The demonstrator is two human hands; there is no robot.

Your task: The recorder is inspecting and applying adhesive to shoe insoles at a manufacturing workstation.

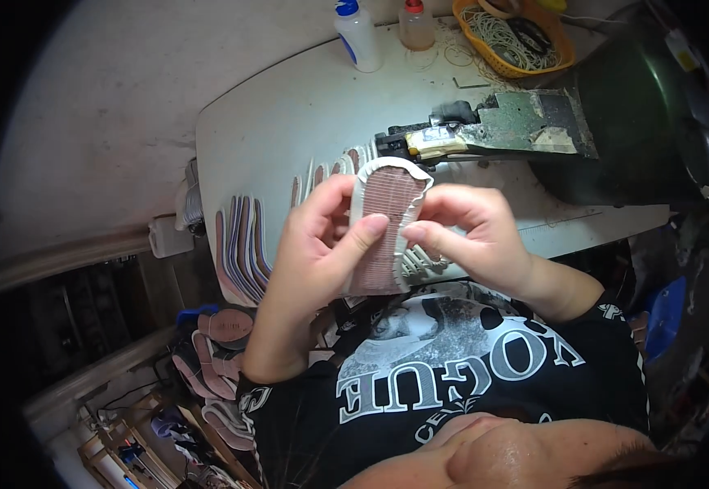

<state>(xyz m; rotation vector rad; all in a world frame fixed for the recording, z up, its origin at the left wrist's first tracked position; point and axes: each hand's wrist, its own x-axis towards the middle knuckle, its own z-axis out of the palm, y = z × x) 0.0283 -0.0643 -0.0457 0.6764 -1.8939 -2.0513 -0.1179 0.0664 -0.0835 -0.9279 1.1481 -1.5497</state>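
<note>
the left hand [315, 232] and right hand [481, 232] pinch a brown sole [383, 204] between their fingers [360, 236], over the tabletop's [273, 122] near side; an orange basket [491, 61] sits by the far edge.

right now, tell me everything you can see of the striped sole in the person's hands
The sole is a long, flat, brownish-pink piece with fine pale lines across it, seemingly fabric-covered. A white band wraps its rounded far end, puckered down the right edge. It is held up above the table's near side, rounded end pointing away from the person. The left hand's thumb presses its face; the right hand pinches its right edge.
</note>
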